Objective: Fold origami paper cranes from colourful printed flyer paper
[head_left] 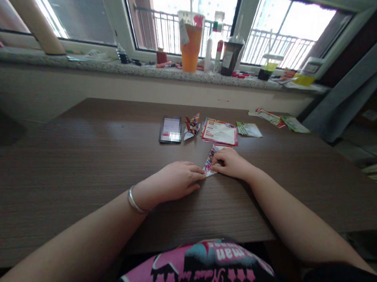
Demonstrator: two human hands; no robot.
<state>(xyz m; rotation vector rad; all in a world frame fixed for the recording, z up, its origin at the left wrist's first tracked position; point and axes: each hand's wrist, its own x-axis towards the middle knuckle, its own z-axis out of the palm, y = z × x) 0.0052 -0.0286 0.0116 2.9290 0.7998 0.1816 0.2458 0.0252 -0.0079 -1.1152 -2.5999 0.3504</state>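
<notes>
A folded sheet of colourful printed paper (208, 160) lies on the table in front of me, its lower corner pointing toward me. My left hand (179, 178), with a silver bangle at the wrist, rests flat with fingers stretched out, the fingertips touching that lower left corner. On the paper's right side, my right hand (228, 162) has curled fingers and thumb closed on it, covering part of the sheet. Just beyond stands a folded paper figure (192, 125) in similar print. Beside it lies a stack of red-bordered printed sheets (221, 132).
A phone-like device (171, 130) with a blurred screen lies left of the figure. Green-and-white leaflets (249, 129) and more printed papers (270, 117) lie toward the back right. On the windowsill (142, 69) stand an orange drink cup (190, 47), a dark cup (230, 58) and bottles.
</notes>
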